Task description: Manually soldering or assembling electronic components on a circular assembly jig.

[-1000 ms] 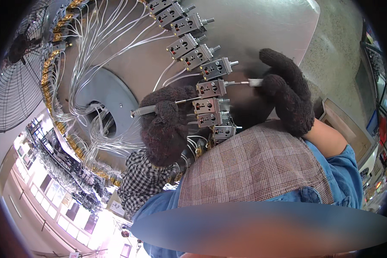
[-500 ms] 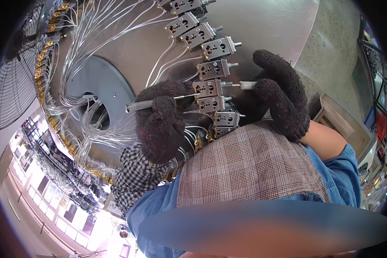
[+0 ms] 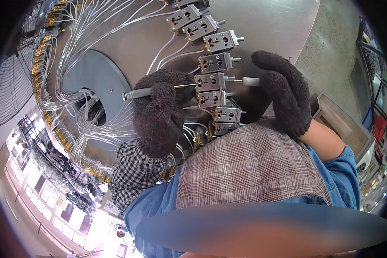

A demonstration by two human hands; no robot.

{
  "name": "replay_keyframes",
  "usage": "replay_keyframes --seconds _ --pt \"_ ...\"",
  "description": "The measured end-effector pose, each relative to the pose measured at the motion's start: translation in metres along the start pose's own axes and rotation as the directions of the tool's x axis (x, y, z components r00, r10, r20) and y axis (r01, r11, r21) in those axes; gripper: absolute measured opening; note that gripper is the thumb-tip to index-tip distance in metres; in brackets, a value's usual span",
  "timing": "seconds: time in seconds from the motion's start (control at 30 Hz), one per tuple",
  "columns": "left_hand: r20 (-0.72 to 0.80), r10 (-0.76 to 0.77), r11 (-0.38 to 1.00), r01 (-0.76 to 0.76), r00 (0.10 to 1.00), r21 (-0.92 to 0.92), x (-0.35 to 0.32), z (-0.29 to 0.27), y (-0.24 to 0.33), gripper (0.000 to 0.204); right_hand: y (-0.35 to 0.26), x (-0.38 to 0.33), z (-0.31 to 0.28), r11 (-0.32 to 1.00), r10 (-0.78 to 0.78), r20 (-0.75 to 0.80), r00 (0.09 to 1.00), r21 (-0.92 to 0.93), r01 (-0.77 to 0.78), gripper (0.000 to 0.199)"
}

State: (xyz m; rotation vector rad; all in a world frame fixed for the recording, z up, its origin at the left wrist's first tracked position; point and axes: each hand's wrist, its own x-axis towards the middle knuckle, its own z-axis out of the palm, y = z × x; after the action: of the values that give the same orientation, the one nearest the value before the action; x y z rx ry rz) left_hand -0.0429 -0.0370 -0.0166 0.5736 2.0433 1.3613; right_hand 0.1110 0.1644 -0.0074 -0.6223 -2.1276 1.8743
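Observation:
My left hand (image 3: 161, 116), in a dark knitted glove, is closed around a thin screwdriver (image 3: 139, 93) with a grey metal handle. Its blade reaches rightward to the slotted face of a small metal box (image 3: 210, 81), a thermostat-like control with a shaft on its right end. My right hand (image 3: 286, 96), gloved the same way, grips a tool with a pale grey handle (image 3: 250, 81). That tool's thin metal rod lines up with the shaft; whether it is seated in the shaft's end is too small to tell.
Similar boxes (image 3: 219, 62) stand in a curved row on a round metal table (image 3: 271, 26). White wires (image 3: 84, 47) run from them to a hole in a grey central disc (image 3: 99, 71). Brass fittings line the table's far-left rim. A caged fan (image 3: 13, 92) stands left; a wooden tray (image 3: 344, 122) is right.
The whole view has shifted slightly, carrying boxes and hands a little upward. The tool in my right hand shows turned a little and slightly farther right. Both grips stay the same.

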Motion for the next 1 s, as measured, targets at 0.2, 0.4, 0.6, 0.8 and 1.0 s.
replay_keyframes --seconds 0.2,0.4,0.6,0.8,1.0 --pt "-0.006 -0.038 0.939 0.033 0.999 -0.341 0.005 0.009 0.017 0.026 0.005 0.000 -0.003 0.981 -0.165 0.049 0.985 -0.096 0.169 0.031" --pt "0.011 -0.022 0.923 0.025 1.000 -0.383 0.005 0.005 0.010 0.025 0.009 0.004 -0.005 0.957 -0.251 0.062 0.966 -0.132 0.258 0.035" --pt "0.079 -0.119 0.841 0.143 0.990 -0.521 0.006 0.008 0.022 0.023 0.018 0.007 -0.007 0.745 -0.387 0.156 0.909 -0.528 0.408 0.036" --pt "0.095 -0.080 0.769 0.122 0.992 -0.628 0.003 0.008 0.021 0.022 0.011 0.007 -0.008 0.826 -0.240 0.183 0.953 -0.477 0.300 0.032" --pt "0.024 -0.017 0.907 0.026 1.000 -0.420 0.007 0.009 0.020 0.025 -0.013 0.009 -0.002 0.857 0.460 0.045 0.887 0.240 -0.457 0.035"
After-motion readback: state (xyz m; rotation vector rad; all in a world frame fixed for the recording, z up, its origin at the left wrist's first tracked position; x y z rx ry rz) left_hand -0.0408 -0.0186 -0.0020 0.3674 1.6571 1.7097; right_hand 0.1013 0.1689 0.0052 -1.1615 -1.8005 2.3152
